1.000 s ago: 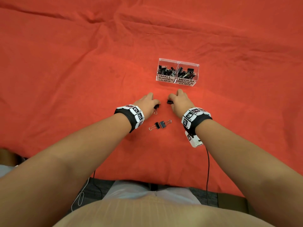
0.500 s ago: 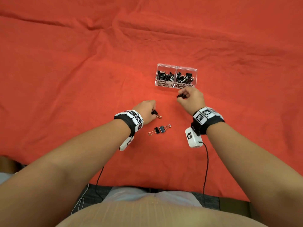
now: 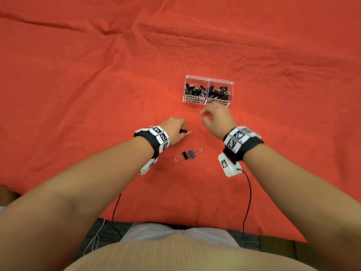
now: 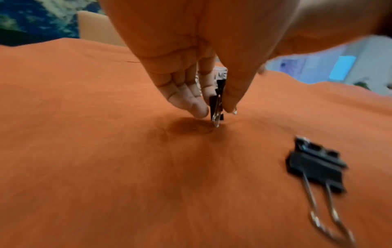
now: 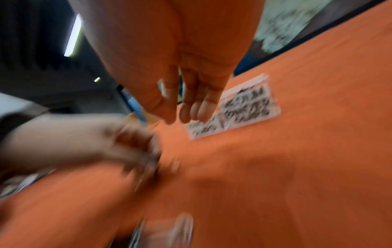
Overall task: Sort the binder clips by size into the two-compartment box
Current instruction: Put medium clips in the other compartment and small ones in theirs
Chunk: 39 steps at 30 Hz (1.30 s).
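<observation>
A clear two-compartment box (image 3: 208,78) stands on the red cloth, labelled small on its left half and medium on its right; both halves hold several black binder clips. My left hand (image 3: 182,131) pinches a small black clip (image 3: 185,131) between thumb and fingers just above the cloth; the left wrist view shows that clip (image 4: 217,102) in the pinch of the left hand (image 4: 216,111). My right hand (image 3: 204,116) hovers blurred just in front of the box with nothing in it, and the right hand (image 5: 182,119) has its fingers loosely straight. Two more clips (image 3: 188,155) lie touching on the cloth between my wrists.
The red cloth (image 3: 97,94) is wrinkled and covers the whole table to its near edge (image 3: 175,224). Cables from both wrist cameras trail over that edge. The box (image 5: 248,107) shows blurred beyond my right fingers. One loose clip (image 4: 316,165) lies to the right of my left hand.
My right hand carried a clip up to the medium compartment and now holds nothing, drawn slightly back and left. My left hand keeps its clip, barely moved.
</observation>
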Motion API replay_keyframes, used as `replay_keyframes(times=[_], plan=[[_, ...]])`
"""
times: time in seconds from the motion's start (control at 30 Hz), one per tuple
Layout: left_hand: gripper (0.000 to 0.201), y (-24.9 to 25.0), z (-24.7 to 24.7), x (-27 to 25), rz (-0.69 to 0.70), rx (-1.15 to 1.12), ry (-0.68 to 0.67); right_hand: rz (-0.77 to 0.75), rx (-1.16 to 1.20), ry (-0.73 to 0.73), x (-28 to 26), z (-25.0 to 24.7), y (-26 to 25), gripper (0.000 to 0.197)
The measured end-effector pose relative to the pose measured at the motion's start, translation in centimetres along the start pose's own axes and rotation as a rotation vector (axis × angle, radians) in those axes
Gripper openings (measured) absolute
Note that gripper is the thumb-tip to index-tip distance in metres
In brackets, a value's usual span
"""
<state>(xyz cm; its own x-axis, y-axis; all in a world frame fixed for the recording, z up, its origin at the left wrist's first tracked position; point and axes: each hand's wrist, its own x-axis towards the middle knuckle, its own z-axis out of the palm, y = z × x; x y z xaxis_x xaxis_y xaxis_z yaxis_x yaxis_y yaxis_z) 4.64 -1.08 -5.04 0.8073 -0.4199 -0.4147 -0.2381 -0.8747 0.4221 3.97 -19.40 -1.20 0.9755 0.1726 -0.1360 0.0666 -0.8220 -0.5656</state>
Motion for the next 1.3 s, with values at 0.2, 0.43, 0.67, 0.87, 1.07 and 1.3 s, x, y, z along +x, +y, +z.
replay_keyframes(times=[0.2, 0.43, 0.67, 0.87, 1.07, 1.3], plan=[[0.016, 1.8, -3.3, 2.1, -0.103, -0.271, 0.177, -0.18, -0.075, -0.406, -5.0, 4.9, -0.2, 0.031], [0.017, 7.2, -6.9, 6.9, -0.007, -0.267, 0.261, -0.148, -0.056, -0.307, -6.4, 5.7, 2.1, 0.023], [0.017, 9.9, -8.1, 10.6, -0.043, -0.147, 0.258, 0.147, 0.225, -0.109, -5.9, 2.8, 4.8, 0.02], [0.033, 9.5, -7.3, 11.1, -0.087, -0.239, 0.247, 0.204, 0.259, 0.207, -1.2, -2.5, 6.3, 0.018], [0.025, 7.3, -6.5, 8.0, -0.042, -0.282, 0.283, 0.187, 0.138, 0.272, 4.5, -5.0, 5.4, 0.02], [0.022, 4.1, -2.5, 0.0, 0.028, -0.133, -0.044, 0.216, 0.044, 0.202, 7.1, -3.5, 4.3, 0.016]])
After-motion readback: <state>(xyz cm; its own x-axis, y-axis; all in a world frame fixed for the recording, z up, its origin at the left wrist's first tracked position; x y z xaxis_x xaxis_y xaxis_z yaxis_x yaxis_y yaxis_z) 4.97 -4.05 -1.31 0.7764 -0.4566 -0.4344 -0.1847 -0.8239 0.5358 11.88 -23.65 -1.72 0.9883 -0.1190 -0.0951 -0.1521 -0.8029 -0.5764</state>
